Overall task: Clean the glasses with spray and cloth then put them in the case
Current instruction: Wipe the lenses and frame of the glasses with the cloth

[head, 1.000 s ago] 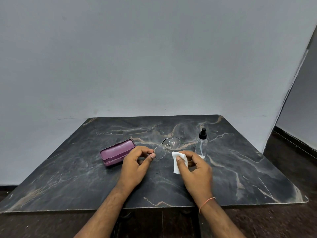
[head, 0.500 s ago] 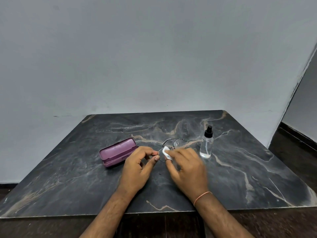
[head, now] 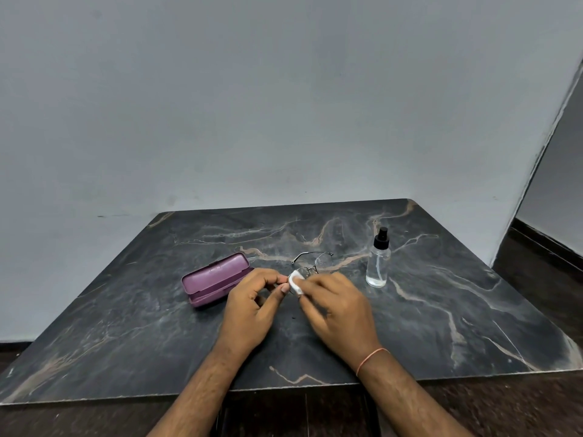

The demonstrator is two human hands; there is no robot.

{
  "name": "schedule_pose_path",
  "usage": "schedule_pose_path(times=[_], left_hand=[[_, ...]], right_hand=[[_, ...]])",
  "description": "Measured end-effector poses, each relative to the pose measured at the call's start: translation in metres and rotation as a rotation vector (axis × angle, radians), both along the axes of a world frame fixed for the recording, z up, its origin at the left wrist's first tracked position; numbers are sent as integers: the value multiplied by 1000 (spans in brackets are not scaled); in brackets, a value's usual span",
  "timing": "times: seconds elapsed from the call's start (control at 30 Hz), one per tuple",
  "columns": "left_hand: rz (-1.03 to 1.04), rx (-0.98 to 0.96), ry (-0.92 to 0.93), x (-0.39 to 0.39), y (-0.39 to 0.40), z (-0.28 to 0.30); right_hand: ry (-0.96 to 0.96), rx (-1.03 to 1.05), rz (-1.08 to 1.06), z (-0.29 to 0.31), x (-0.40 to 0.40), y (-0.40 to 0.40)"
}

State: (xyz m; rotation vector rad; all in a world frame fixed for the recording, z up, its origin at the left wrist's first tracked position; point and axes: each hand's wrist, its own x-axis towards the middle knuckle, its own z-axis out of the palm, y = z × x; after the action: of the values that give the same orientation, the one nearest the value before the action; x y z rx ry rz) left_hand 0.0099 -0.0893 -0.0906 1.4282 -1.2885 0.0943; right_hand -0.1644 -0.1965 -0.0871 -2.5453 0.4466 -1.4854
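head view, forward and down

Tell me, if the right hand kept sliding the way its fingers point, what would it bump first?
Probably the left hand. The right hand points up-left, pinching the cloth on the glasses there.

Purple case (head: 216, 278), white cloth (head: 296, 281), dark-veined table (head: 441, 310)

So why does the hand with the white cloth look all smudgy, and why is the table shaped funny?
In the head view, the right hand with the cloth is blurred, likely from motion; the left hand is sharper. The wide-angle lens stretches the table. The light is soft, without glare.
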Motion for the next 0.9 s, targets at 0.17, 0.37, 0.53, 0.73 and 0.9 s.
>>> schedule_pose_path(times=[0.17, 0.37, 0.53, 0.73, 0.9], left_hand=[[-12, 5, -12, -2, 1, 2], [-13, 4, -19, -1, 1, 2], [4, -9, 32, -2, 1, 1], [10, -37, 101, -2, 2, 4], [15, -50, 126, -2, 2, 4]], right_hand=[[-62, 48, -96, 4, 0, -2], [24, 19, 26, 2, -1, 2], [-61, 95, -134, 3, 0, -3], [49, 27, -29, 1, -2, 4], [-15, 72, -104, 2, -1, 0]])
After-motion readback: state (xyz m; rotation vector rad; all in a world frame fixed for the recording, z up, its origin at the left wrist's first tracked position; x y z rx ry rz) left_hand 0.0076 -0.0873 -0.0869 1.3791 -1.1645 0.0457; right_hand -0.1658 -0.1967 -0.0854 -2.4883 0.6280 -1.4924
